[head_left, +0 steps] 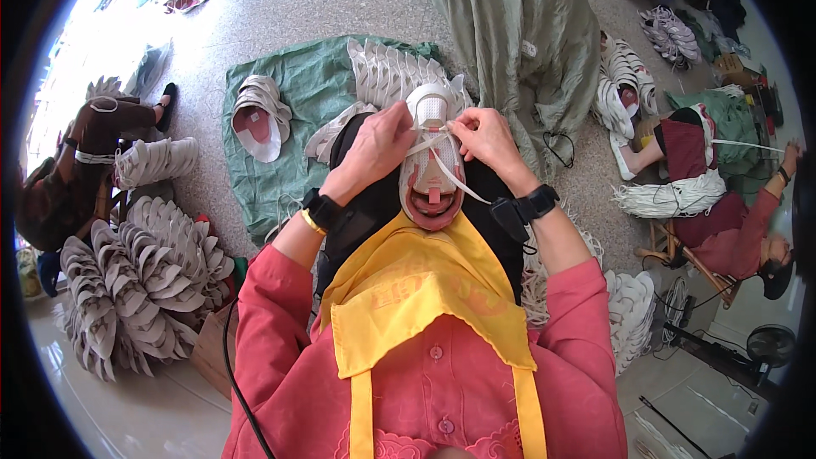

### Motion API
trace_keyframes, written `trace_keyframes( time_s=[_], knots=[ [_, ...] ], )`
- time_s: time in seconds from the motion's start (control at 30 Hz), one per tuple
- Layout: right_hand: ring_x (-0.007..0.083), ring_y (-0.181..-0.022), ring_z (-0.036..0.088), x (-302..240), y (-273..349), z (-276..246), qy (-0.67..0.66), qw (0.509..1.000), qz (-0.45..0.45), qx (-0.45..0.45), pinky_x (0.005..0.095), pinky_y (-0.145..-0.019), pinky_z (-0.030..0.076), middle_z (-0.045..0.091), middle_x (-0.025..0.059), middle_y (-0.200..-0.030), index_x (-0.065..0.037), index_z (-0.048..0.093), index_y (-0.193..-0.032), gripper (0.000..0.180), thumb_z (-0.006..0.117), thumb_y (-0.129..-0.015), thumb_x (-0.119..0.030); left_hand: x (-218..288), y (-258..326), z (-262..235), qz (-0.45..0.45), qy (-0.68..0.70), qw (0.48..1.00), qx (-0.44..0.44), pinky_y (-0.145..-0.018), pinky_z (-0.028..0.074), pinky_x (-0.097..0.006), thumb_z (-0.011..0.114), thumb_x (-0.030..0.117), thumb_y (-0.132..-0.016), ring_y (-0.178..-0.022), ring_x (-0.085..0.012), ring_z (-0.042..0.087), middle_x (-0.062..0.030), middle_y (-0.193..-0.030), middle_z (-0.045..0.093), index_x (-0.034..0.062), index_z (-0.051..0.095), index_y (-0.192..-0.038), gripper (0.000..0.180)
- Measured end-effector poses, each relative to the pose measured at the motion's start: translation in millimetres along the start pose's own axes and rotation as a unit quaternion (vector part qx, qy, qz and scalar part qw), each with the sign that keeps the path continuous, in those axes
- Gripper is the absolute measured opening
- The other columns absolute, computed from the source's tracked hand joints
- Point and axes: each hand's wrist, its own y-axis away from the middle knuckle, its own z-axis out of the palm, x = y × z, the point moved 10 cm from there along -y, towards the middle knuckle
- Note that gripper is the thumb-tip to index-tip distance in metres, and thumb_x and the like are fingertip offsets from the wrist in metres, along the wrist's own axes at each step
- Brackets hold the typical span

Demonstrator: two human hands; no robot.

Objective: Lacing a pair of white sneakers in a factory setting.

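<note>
A white and pink shoe upper (431, 172) rests on my lap, toe pointing away from me. My left hand (378, 146) pinches a white lace (449, 166) at the upper's left eyelets. My right hand (484, 138) grips the same lace at the right side, near the toe end. The lace crosses the tongue and trails down to the right. Both wrists carry black bands. A yellow apron (421, 289) covers my red shirt below the shoe.
A green sheet (293, 110) on the floor holds more shoe uppers (257, 116). Stacks of grey uppers (140, 276) stand at the left. Seated people work at the left (72, 161) and right (722, 221). A large green sack (510, 25) lies ahead; a bundle of white laces (671, 197) lies right.
</note>
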Motion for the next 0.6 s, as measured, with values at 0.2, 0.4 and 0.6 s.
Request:
trace_keyframes(
  time_s=[0.2, 0.4, 0.6],
  knots=[
    [0.0124, -0.057, 0.068, 13.1, 2.5, 2.0, -0.101, 0.995, -0.005, 0.02, 0.0276, -0.05, 0.056, 0.07, 0.0074, -0.073, 0.006, 0.07, -0.091, 0.021, 0.069, -0.096, -0.014, 0.7, -7.3, 8.9, -0.003, 0.002, 1.0, -0.009, -0.066, 0.052, -0.04, 0.066, 0.004, -0.089, -0.075, -0.0339, 0.067, -0.0176, -0.082, 0.065, -0.0015, 0.057, -0.096, 0.013],
    [0.0057, -0.058, 0.058, 14.5, -1.1, 12.6, -0.218, 0.975, 0.011, -0.039, 0.0211, -0.052, 0.047, 0.064, -0.0002, -0.072, -0.002, 0.071, -0.095, 0.015, 0.067, -0.098, -0.016, 7.4, -8.0, 11.7, 0.01, -0.051, 0.999, 0.001, -0.068, 0.051, -0.048, 0.063, 0.002, -0.09, -0.08, -0.0439, 0.064, -0.0216, -0.085, 0.064, -0.0005, 0.055, -0.096, 0.011],
    [0.0048, -0.059, 0.054, 31.3, -3.8, 28.4, -0.23, 0.954, 0.085, -0.175, 0.021, -0.054, 0.045, 0.061, -0.0021, -0.074, -0.005, 0.067, -0.09, 0.025, 0.063, -0.103, -0.026, 10.5, -8.2, 13.9, 0.016, -0.064, 0.998, 0.014, -0.068, 0.05, -0.05, 0.06, 0.001, -0.09, -0.081, -0.0456, 0.063, -0.0225, -0.086, 0.063, -0.0003, 0.053, -0.096, 0.009]
  ],
)
